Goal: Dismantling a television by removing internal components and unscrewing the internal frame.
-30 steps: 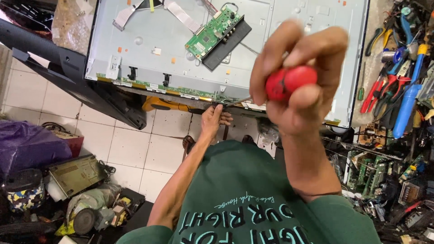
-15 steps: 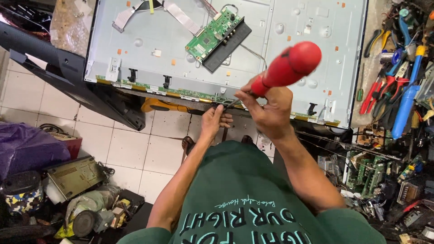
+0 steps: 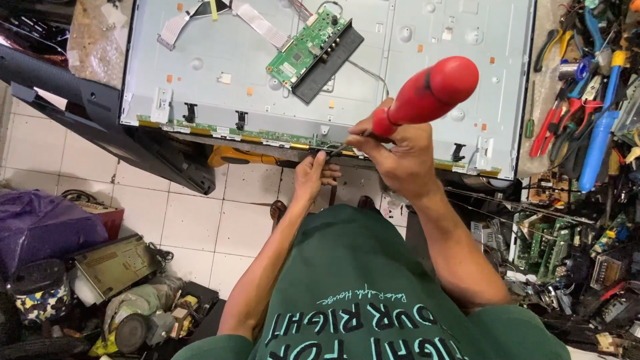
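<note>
A flat grey metal television back panel (image 3: 413, 60) lies on a bench with a green circuit board (image 3: 308, 47) fixed near its middle. My right hand (image 3: 400, 157) grips a screwdriver with a fat red handle (image 3: 430, 90), its tip down at the panel's near edge. My left hand (image 3: 313, 175) pinches that near edge right beside the tip. A strip of green boards (image 3: 220, 130) runs along the same edge.
Pliers, cutters and screwdrivers (image 3: 587, 100) lie heaped at the right. Loose circuit boards (image 3: 553, 240) sit below them. A black plastic television cover (image 3: 87, 113) leans at the left. Purple cloth (image 3: 40, 227) and old devices (image 3: 113, 267) crowd the tiled floor.
My right hand has lowered from close to the camera down to the panel's near edge, tilting the red handle up and to the right. My left hand stays on the edge.
</note>
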